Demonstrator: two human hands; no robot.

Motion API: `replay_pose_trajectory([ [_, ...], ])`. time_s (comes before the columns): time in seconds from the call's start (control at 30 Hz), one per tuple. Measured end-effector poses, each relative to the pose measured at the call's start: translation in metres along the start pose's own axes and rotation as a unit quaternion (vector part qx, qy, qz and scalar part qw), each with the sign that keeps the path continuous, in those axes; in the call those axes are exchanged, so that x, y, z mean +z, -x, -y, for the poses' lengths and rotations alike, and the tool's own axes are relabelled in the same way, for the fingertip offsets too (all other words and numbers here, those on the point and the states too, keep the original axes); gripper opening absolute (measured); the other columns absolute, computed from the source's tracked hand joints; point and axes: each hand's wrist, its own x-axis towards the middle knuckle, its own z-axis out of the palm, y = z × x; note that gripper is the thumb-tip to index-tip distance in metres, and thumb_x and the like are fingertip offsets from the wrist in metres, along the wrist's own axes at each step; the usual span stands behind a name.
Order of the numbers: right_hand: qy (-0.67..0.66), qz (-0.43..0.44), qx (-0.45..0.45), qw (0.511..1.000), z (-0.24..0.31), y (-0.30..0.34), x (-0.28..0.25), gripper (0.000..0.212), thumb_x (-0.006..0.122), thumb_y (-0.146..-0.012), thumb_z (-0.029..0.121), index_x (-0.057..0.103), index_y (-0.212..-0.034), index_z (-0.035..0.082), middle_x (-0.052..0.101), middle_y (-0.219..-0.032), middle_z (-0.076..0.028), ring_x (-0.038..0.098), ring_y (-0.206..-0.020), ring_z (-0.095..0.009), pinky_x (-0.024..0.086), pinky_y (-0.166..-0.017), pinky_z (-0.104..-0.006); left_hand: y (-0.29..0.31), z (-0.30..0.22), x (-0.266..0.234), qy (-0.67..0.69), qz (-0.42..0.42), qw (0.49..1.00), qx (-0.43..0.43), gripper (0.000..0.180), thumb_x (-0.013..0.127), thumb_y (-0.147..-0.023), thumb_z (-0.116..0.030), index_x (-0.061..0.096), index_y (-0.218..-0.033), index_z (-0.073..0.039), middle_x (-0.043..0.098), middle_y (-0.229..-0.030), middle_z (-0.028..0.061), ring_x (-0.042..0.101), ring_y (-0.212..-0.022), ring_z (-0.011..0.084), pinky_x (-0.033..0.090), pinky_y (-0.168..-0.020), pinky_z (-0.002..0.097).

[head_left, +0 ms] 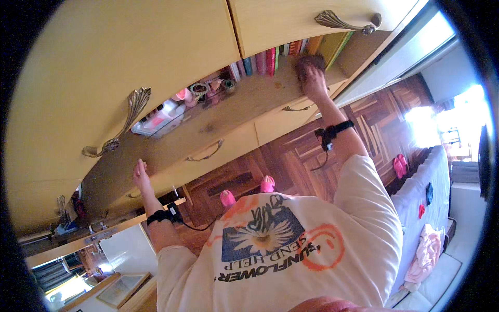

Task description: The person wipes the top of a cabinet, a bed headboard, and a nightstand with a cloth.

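My right hand (315, 85) reaches onto the right end of the wooden shelf (249, 96), just in front of a row of books (271, 61). Its fingers press on a dark brown, bunched cloth (303, 66), which is somewhat blurred and partly covered by the hand. Well to the left, my left hand (140, 176) is held by the shelf's front edge, seen nearly side-on. Its fingers point up toward the shelf, and nothing shows in them.
Left of the books are small toiletries and trinkets (200, 91) and a clear plastic box (161, 119). Yellow cupboard doors with ornate metal handles (130, 117) hang above; drawers (205, 151) lie below. A bed (423, 192) stands at right on the parquet floor (228, 177).
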Motion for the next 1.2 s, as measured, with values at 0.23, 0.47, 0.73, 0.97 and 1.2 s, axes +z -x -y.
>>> replay_pose_trajectory([
  [0.23, -0.102, 0.100, -0.112, 0.983, 0.035, -0.024, -0.016, 0.037, 0.050, -0.088, 0.018, 0.049, -0.123, 0.007, 0.051, -0.124, -0.018, 0.046, -0.116, -0.034, 0.035, -0.101, -0.0420, 0.004, -0.010, 0.002, -0.034, 0.012, 0.999, 0.003, 0.033, 0.066, -0.083, -0.036, 0.064, -0.089, -0.004, 0.064, -0.085, 0.0041, 0.057, -0.081, 0.0113, 0.045, -0.076, 0.0257],
  [0.47, -0.138, 0.137, 0.004, 0.981, 0.045, -0.032, 0.007, 0.042, 0.050, -0.084, 0.013, 0.046, -0.125, 0.005, 0.050, -0.123, -0.022, 0.046, -0.115, -0.037, 0.036, -0.098, -0.0433, -0.001, 0.011, -0.014, 0.005, -0.004, 1.000, -0.005, 0.032, 0.065, -0.084, -0.036, 0.063, -0.088, -0.004, 0.064, -0.085, 0.0040, 0.057, -0.080, 0.0121, 0.045, -0.076, 0.0262],
  [0.73, -0.010, 0.001, -0.099, 0.995, 0.107, 0.057, 0.029, 0.052, 0.057, -0.074, 0.012, 0.044, -0.123, 0.000, 0.052, -0.118, -0.019, 0.045, -0.115, -0.035, 0.028, -0.104, -0.0475, 0.013, -0.016, 0.001, 0.004, 0.044, 0.998, 0.046, 0.028, 0.065, -0.084, -0.030, 0.063, -0.076, -0.003, 0.064, -0.079, 0.0058, 0.058, -0.077, 0.0121, 0.046, -0.075, 0.0257],
  [0.97, -0.087, 0.018, -0.087, 0.992, 0.168, 0.037, 0.038, 0.040, 0.046, -0.083, 0.005, 0.047, -0.123, 0.004, 0.051, -0.122, -0.020, 0.046, -0.114, -0.037, 0.034, -0.099, -0.0438, 0.018, 0.003, -0.033, 0.099, 0.082, 0.988, 0.084, 0.020, 0.065, -0.085, -0.024, 0.062, -0.081, -0.004, 0.063, -0.078, 0.0056, 0.058, -0.076, 0.0113, 0.047, -0.072, 0.0248],
  [1.2, -0.107, 0.093, -0.152, 0.978, 0.322, 0.099, 0.058, 0.056, 0.051, -0.077, 0.004, 0.037, -0.131, 0.003, 0.044, -0.129, -0.018, 0.040, -0.120, -0.034, 0.027, -0.105, -0.0435, 0.063, -0.041, -0.113, 0.101, 0.047, 0.989, 0.097, 0.016, 0.060, -0.088, -0.021, 0.061, -0.084, -0.005, 0.059, -0.075, 0.0004, 0.054, -0.071, 0.0091, 0.045, -0.067, 0.0231],
])
